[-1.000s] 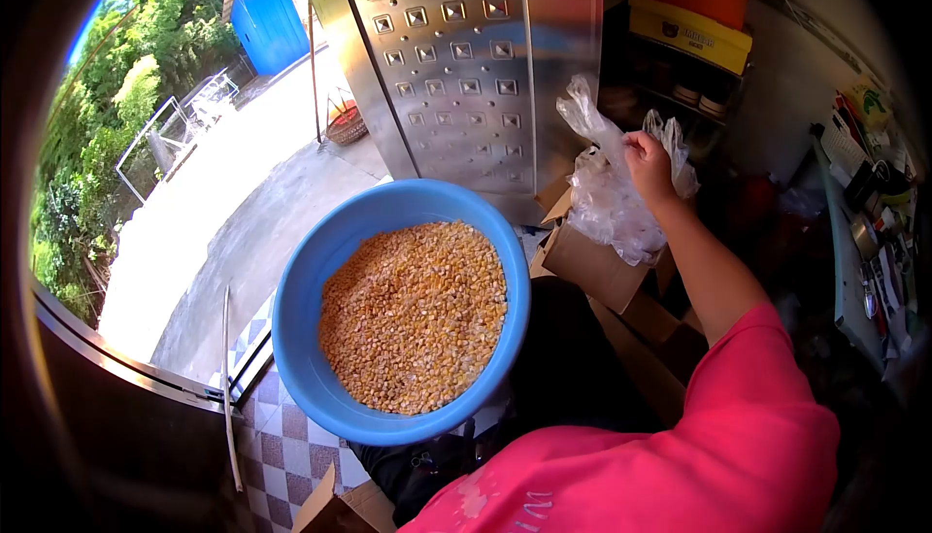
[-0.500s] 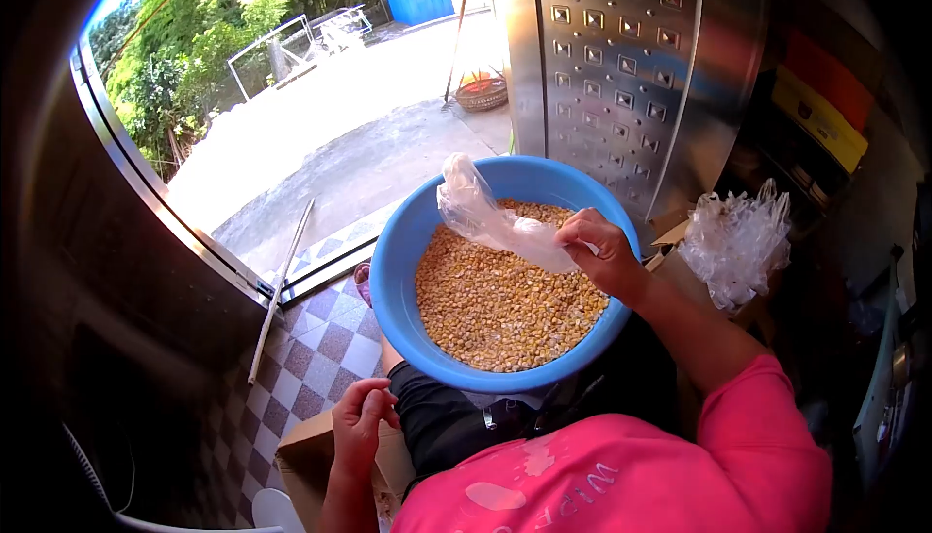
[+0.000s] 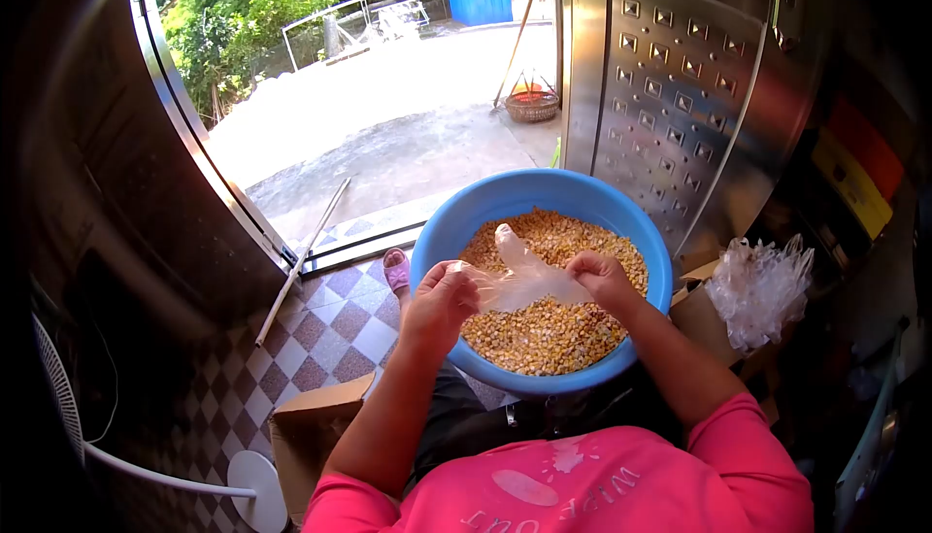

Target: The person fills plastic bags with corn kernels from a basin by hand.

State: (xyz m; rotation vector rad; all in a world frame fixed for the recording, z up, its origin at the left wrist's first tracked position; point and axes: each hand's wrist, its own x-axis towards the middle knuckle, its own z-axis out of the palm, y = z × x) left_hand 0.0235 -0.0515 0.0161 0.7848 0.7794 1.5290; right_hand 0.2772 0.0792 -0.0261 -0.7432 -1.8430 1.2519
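Note:
A large blue basin (image 3: 544,183) rests at my lap, filled with yellow corn kernels (image 3: 544,349). Over the kernels a clear plastic bag (image 3: 524,281) is stretched between my two hands, one end sticking up toward the far rim. My left hand (image 3: 444,302) pinches the bag's left side, above the basin's left rim. On the bag's right side, my right hand (image 3: 604,283) is closed on the plastic, above the kernels. The bag looks empty.
A heap of clear plastic bags (image 3: 760,292) sits on a cardboard box at the right. Another open carton (image 3: 320,416) and a white fan base (image 3: 257,489) stand at lower left. A pale stick (image 3: 303,263) lies by the doorway. A metal door (image 3: 670,96) stands beyond the basin.
My right hand has brought a bag from the heap to above the basin. My left hand has come up from beside the basin and taken hold of it. The view has swung right, then left.

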